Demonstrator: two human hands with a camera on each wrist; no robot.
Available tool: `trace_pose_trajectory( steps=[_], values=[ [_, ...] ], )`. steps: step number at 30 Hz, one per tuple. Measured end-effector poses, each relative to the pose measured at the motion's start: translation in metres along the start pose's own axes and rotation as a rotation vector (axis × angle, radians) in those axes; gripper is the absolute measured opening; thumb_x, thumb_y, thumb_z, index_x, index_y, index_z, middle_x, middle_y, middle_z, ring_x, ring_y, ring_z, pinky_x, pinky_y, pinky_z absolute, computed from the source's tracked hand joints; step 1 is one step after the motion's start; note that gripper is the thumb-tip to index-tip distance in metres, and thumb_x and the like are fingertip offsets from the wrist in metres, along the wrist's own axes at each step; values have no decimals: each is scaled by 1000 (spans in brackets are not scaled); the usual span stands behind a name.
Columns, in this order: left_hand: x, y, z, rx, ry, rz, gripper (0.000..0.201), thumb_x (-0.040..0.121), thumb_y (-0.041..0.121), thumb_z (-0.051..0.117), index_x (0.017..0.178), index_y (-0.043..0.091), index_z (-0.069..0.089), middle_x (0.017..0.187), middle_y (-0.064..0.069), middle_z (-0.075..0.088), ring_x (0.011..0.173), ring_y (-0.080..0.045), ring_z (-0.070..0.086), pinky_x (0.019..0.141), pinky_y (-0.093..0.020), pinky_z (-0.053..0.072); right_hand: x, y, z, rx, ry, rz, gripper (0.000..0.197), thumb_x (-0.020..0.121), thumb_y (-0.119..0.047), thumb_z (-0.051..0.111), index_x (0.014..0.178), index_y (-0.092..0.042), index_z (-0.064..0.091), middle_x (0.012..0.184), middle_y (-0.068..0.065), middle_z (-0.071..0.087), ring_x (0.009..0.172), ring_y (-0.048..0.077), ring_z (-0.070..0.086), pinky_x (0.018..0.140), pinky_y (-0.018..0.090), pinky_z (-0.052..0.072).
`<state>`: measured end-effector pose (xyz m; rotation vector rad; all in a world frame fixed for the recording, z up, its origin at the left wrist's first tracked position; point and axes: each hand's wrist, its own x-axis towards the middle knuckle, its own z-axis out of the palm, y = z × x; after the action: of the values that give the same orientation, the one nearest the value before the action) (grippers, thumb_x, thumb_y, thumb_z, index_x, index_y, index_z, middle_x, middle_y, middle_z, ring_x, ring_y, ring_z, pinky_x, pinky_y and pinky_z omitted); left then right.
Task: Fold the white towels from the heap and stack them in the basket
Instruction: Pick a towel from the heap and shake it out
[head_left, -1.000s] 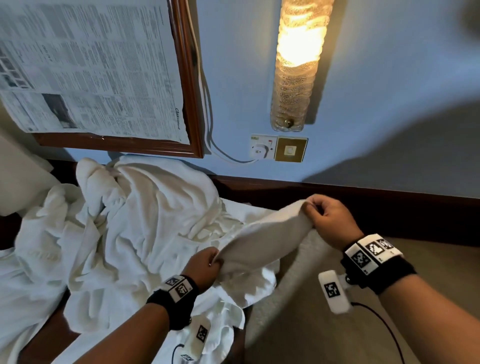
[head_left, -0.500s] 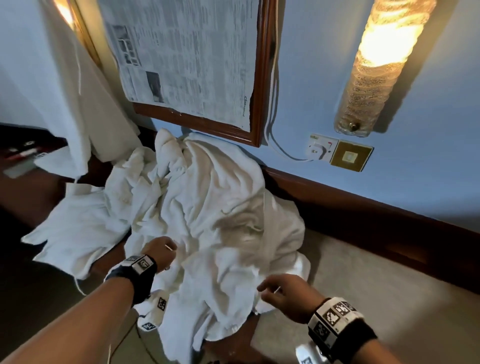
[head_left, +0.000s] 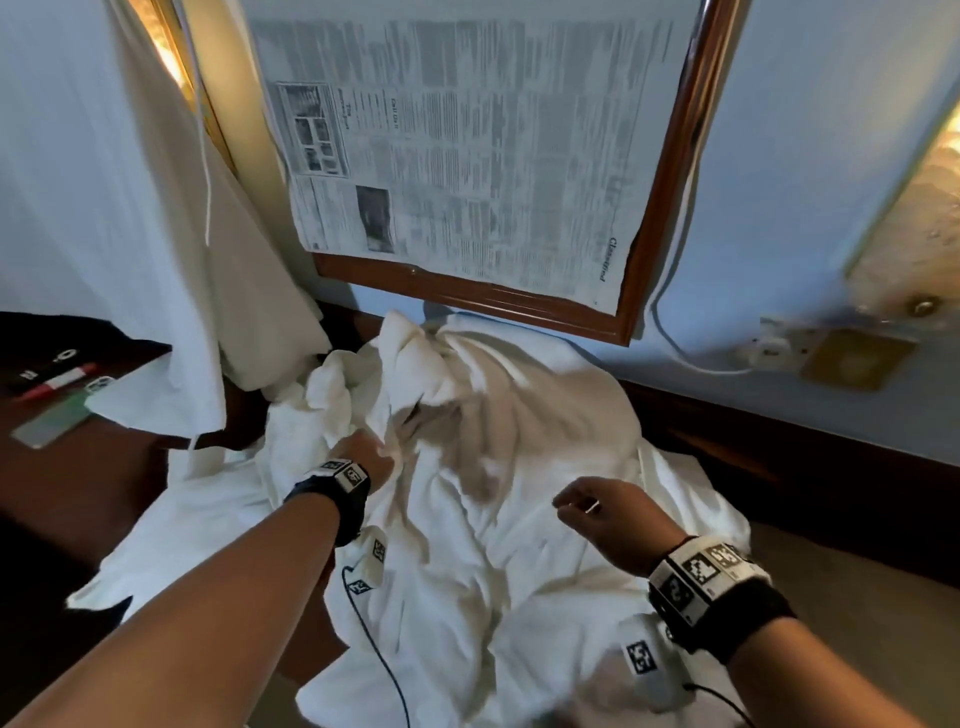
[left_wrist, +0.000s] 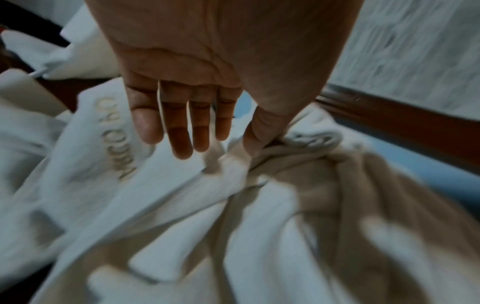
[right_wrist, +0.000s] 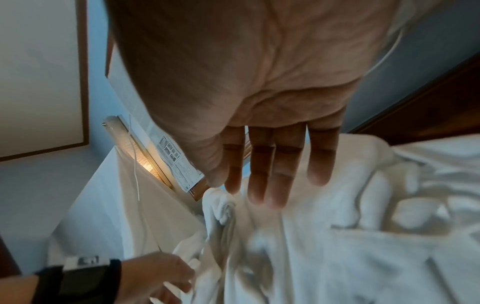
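White towels (head_left: 519, 467); brown frame (head_left: 660, 208)

surface: dark wooden top (head_left: 67, 483) | on it: heap of white towels (head_left: 509, 447); red-and-white pen (head_left: 57, 382), left

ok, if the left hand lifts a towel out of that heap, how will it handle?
Probably floppy: the heap lies in soft creases and folds, so a towel would drape from the left hand. Likely to drag neighbours along, since the layers look tangled. Probably not slippery; the cloth looks thick.
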<state>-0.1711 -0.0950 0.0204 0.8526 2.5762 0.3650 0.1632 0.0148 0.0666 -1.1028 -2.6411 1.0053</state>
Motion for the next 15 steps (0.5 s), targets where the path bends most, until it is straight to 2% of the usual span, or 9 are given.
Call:
trace_pose_trajectory(
  steps=[3,5,8,10,11,12,15],
  values=[
    [17,-28,18,21,-132,14,68,91,49,60,143,8,44,140,-12,55,125,-31,54,100,-35,45,16,-21,22,12,-24,11,9,93,-35,64,100,-35,70,90,-13,69,79,-5,59,68,8,39],
    [22,-36,27,17,-138,63,67,91,51,61,144,12,45,139,-10,56,125,-29,55,99,-32,45,27,-30,32,-23,-70,14,7,94,-36,63,99,-36,69,88,-14,67,76,-5,58,66,8,38],
    [31,-37,31,0,-102,124,38,92,38,61,122,14,63,117,-9,68,108,-28,62,81,-27,44,44,-34,35,-44,-75,29,5,94,-36,63,94,-40,66,85,-14,65,72,-5,56,64,7,38],
    [37,-33,24,-20,-85,163,15,90,31,59,93,17,65,95,-7,67,95,-29,62,72,-25,39,54,-37,33,-71,-67,35,5,94,-35,63,95,-39,66,84,-15,64,72,-6,55,63,5,37],
    [40,-29,18,-34,-71,170,15,88,29,59,77,18,58,82,-5,62,86,-28,59,67,-26,36,59,-39,31,-78,-69,35,5,94,-35,63,96,-37,67,84,-16,64,72,-6,55,63,4,36],
    [43,-23,10,-50,-50,186,23,87,29,59,69,18,50,73,-2,55,79,-27,55,63,-27,33,64,-41,30,-82,-71,34,6,94,-34,63,97,-36,68,84,-16,64,72,-6,55,63,4,36],
    [48,2,-21,-186,19,240,31,88,29,60,64,18,44,65,0,48,69,-23,49,61,-29,33,82,-50,27,-86,-71,28,6,94,-35,63,98,-36,68,89,-15,65,75,-6,55,67,7,37]
  ],
)
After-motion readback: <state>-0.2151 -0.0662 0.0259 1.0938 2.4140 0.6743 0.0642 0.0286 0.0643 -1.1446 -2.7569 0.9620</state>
